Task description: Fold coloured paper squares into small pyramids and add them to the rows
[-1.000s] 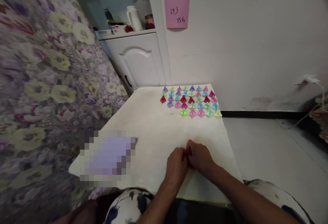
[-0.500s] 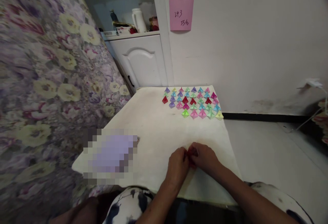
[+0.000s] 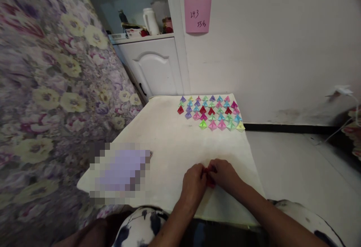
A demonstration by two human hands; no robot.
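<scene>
Between my two hands is a small piece of red folded paper [image 3: 210, 181], mostly covered by the fingers. My left hand [image 3: 195, 179] pinches its left side, fingers closed. On the other side, my right hand [image 3: 223, 172] grips the top and right of the paper, also closed. Both hands are low over the near right part of the white-covered table [image 3: 166, 141]. Toward the table's far right corner stand several rows of small folded paper pieces [image 3: 212, 125] in pink, green, blue, purple, red and yellow.
A blurred-out purple item [image 3: 124, 170] lies on the table's left side. A floral curtain [image 3: 70, 100] hangs along the left. Behind the table are a white cabinet [image 3: 155, 66] and a wall with a pink note [image 3: 197, 14]. My knees are under the near edge.
The fingers have shifted slightly around the red paper, and more of it shows below them. My left hand has moved a little leftward. The whole view has drifted slightly.
</scene>
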